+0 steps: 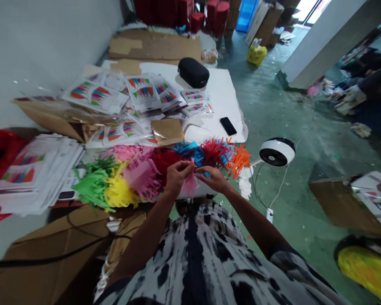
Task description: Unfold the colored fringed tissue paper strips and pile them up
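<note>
At the near edge of the bench (224, 95) we pinch a pink tassel (190, 186) between the fingers of our left hand (177, 173) and right hand (214, 178), its long axis hanging downward. Coloured fringe heaps (127, 182) crowd just beyond; bare room opens past the phone (227, 126).

A black case (193, 73) and a phone (228, 126) lie well apart on a white table (222, 91), beside heaps of packets (139, 91) printed with coloured stripes (many in clear sleeves). A fan (277, 152) stands just off the table's near corner, its cable trailing over the green floor (273, 110). A paper stack (34, 173) sits at left, above a cardboard box (51, 258). Red boxes (178, 10) and a yellow box (257, 54) stand far back.
</note>
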A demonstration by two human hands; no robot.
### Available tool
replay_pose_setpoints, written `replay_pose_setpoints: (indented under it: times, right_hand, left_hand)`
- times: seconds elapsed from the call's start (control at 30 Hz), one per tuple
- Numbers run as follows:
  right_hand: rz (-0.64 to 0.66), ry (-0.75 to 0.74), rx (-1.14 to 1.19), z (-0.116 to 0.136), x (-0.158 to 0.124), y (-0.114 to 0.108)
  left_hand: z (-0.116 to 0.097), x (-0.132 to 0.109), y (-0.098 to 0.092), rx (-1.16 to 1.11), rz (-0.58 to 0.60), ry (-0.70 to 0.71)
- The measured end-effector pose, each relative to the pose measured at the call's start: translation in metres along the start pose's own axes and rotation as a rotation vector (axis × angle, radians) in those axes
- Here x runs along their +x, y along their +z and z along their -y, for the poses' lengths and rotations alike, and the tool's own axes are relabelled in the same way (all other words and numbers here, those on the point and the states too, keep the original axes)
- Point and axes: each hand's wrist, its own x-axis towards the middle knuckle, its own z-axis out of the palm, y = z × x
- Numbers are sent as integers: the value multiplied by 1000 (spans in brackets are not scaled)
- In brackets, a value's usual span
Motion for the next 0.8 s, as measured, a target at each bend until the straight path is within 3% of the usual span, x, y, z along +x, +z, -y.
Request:
replay_pose_setpoints:
  times: [0.13,0.23,0.37,0.47,0.6,0.7,0.8]
  right_hand:
    - [-124,-30,180,5,26,-23]
    - [-148,-39,147,7,42,-30]
    - [-77,-77,45,-13,73,-35]
    - [-15,-64,-217,-42,121,-45]
    - [24,141,-846,-79,198,-55]
    - [99,178,-964,-98,232,-51]
    - [152,176,-991,-108,244,-41]
  left_hand:
    - [-1,9,18,106,28,22]
    - [4,19,30,119,18,-2]
    - [14,31,35,62,-130,-40]
    - [19,35,30,-28,-240,-97]
    - [25,32,19,-25,-298,-149]
    - [31,27,14,8,-360,-125]
    - [34,25,13,17,-406,-130]
